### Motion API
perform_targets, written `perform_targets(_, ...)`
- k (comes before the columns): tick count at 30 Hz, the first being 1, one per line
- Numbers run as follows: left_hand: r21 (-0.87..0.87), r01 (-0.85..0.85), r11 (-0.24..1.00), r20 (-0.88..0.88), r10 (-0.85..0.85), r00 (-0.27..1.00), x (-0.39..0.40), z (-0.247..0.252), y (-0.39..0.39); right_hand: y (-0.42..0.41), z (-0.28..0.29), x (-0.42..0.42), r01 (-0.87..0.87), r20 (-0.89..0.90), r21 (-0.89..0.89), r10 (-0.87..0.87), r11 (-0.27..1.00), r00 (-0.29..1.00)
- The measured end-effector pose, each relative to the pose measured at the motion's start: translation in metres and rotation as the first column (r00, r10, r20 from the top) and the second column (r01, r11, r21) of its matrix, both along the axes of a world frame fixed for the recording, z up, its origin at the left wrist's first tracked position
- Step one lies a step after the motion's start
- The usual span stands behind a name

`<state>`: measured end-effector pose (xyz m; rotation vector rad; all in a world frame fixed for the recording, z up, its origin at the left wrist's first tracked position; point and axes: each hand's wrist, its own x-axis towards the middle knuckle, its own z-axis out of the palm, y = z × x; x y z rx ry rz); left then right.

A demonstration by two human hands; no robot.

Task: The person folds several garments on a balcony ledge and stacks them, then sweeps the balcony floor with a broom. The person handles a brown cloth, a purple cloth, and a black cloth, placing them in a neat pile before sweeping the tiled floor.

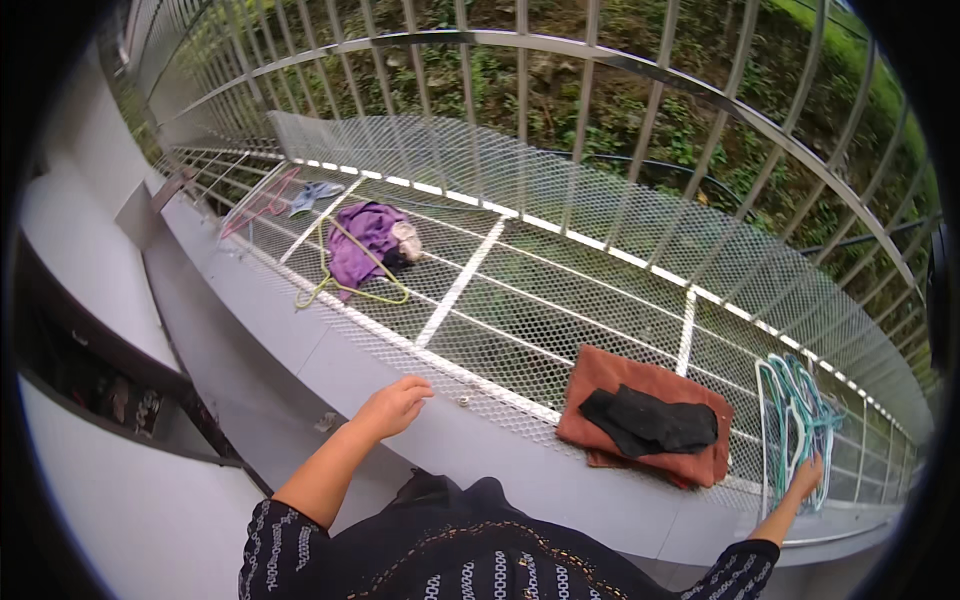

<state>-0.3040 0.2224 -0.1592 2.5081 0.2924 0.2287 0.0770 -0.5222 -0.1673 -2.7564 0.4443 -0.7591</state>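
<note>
My left hand (395, 406) hovers over the near edge of the ledge with loosely bent fingers and nothing in it. At the right, my right hand (806, 477) is on the near side of a bundle of white and teal clothes hangers (796, 420); some of its fingers are hidden among them. Between my hands lies a folded reddish-brown cloth (600, 367) with a crumpled black cloth (651, 421) on top. Farther left, a yellow-green hanger (360, 291) lies partly over a purple garment (358, 238). A beige cloth (406, 240) touches the purple garment's right side.
White metal mesh (517, 300) over bars forms the shelf, with a barred metal guard (521, 97) beyond it. At the far left are a pink hanger (262, 202) and a light blue cloth (315, 195). A grey ledge (300, 330) runs along the near side. Outside is a planted slope.
</note>
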Motion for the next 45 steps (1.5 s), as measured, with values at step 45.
perform_targets(45, 0.67, 0.221, 0.709, -0.031, -0.27, 0.962, 0.079, 0.147, -0.018, 0.445, 0.138, -0.258, -0.993, 0.253, -0.092, 0.966, 0.074, 0.049)
